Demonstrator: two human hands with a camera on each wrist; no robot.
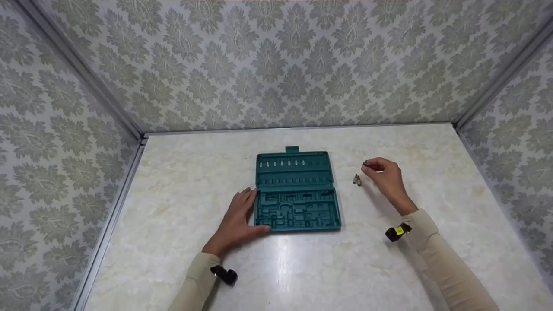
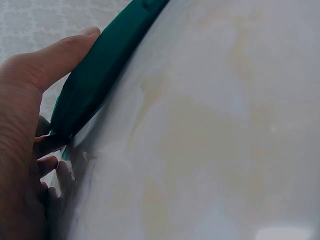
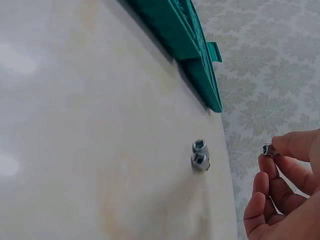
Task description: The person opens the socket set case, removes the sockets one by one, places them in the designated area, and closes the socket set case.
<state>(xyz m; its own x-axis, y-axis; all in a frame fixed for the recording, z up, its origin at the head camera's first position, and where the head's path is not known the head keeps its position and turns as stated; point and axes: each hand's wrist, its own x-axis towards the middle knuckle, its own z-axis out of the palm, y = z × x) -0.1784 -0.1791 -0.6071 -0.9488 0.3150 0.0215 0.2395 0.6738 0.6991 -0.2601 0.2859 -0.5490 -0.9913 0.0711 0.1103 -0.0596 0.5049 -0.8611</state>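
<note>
A green plastic tool case (image 1: 294,185) lies open and flat on the table, full of moulded slots. My left hand (image 1: 236,219) grips its near left corner, thumb on the near edge and fingers along the left side. In the left wrist view the thumb (image 2: 65,55) presses against the green wall. Over the table to the right of the case, my right hand (image 1: 388,180) pinches a small metal socket (image 3: 268,149) between thumb and fingertips. Two similar sockets (image 3: 200,156) stand side by side on the table, just left of that hand.
Several small silvery pieces (image 1: 281,163) sit in a row of slots in the case's far half. A latch tab (image 1: 292,149) sticks out at its far edge. The pale marbled table (image 1: 190,164) meets patterned wall panels (image 1: 276,77) at the back and sides.
</note>
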